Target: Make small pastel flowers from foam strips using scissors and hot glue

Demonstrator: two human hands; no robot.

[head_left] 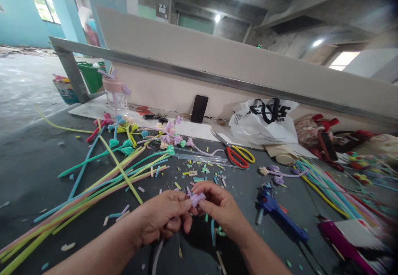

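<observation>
Both of my hands meet low in the middle of the head view. Between the fingertips is a small bunch of short purple pipe cleaner pieces. My left hand pinches it from the left with thumb and fingers. From the other side, my right hand grips the same bunch between thumb and forefinger. A pale pipe cleaner stem hangs below the left hand; whether it joins the bunch I cannot tell. Cut pipe cleaner bits lie scattered on the dark table around the hands.
Long pipe cleaners spread at left, with fluffy flowers behind. Red-and-yellow scissors, a blue glue gun and a pipe cleaner bundle lie to the right. A phone, white bag and cup stand along the back.
</observation>
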